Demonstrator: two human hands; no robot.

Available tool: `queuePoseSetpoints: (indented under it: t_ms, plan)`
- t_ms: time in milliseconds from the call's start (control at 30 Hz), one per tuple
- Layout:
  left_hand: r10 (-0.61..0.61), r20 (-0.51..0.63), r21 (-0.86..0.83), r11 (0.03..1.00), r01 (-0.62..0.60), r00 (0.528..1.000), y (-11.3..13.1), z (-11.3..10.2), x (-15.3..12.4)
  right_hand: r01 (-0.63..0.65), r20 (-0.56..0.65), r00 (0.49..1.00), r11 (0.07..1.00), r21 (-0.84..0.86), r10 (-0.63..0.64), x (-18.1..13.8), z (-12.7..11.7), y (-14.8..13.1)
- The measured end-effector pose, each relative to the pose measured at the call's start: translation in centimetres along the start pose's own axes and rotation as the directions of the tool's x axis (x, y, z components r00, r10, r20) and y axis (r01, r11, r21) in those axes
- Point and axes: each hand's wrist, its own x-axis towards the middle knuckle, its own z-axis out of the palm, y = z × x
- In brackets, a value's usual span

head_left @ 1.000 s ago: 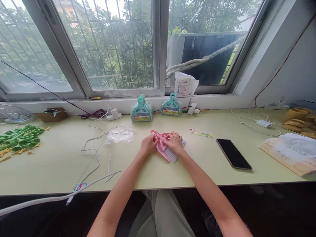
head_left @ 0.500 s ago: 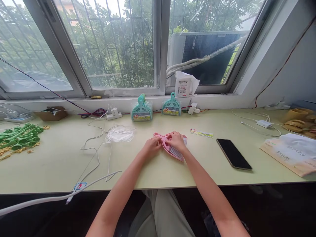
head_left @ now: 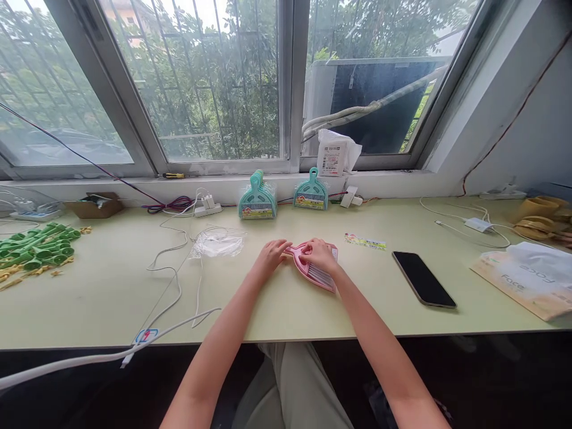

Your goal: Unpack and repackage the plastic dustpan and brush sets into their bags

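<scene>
A pink mini dustpan (head_left: 302, 268) lies on the table with a pale-bristled brush (head_left: 320, 275) nested in it, handle toward the left. My left hand (head_left: 270, 257) is closed at the handle's end, its fingers and thumb covering the tip. Over the upper body of the set, my right hand (head_left: 319, 255) grips with bent fingers and hides part of the brush. To the right lies a printed label strip (head_left: 365, 241). Clear plastic bags (head_left: 217, 242) rest to the left.
Packed green dustpan sets (head_left: 258, 199) and another green set (head_left: 310, 193) stand against the back wall. A phone (head_left: 423, 279) and a tissue pack (head_left: 521, 280) lie right. White cables (head_left: 179, 286) and green plastic parts (head_left: 40, 247) are left.
My left hand has shifted slightly up and left along the handle, now covering its end. The dustpan set has turned or slid a little; my right hand stays on it.
</scene>
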Motion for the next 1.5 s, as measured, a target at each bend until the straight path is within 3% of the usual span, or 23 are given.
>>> queuePoseSetpoints:
  t_ms: [167,500,700,1033,1500]
  plan:
    - [0.008,0.021,0.016,1.000,-0.009,1.000,0.1,-0.2,0.1,0.050,0.082,0.995,0.994,0.102,-0.058,0.4,-0.4,0.7]
    - [0.090,0.098,0.120,0.988,-0.101,0.991,0.3,-1.1,0.0,0.063,0.083,0.993,0.964,0.258,-0.087,0.3,-0.7,1.1]
    - [0.158,0.022,0.200,0.967,-0.159,0.987,0.8,-0.9,0.0,0.064,0.075,0.993,0.942,0.331,-0.094,0.3,-0.5,1.1]
    - [0.144,0.082,0.152,0.976,-0.155,0.986,1.1,-0.7,0.0,0.049,0.080,0.993,0.935,0.352,-0.082,0.6,-0.4,1.5]
    - [0.246,0.125,0.213,0.940,-0.269,0.961,1.5,-0.6,0.1,0.058,0.070,0.994,0.931,0.361,-0.089,0.4,-0.5,1.3]
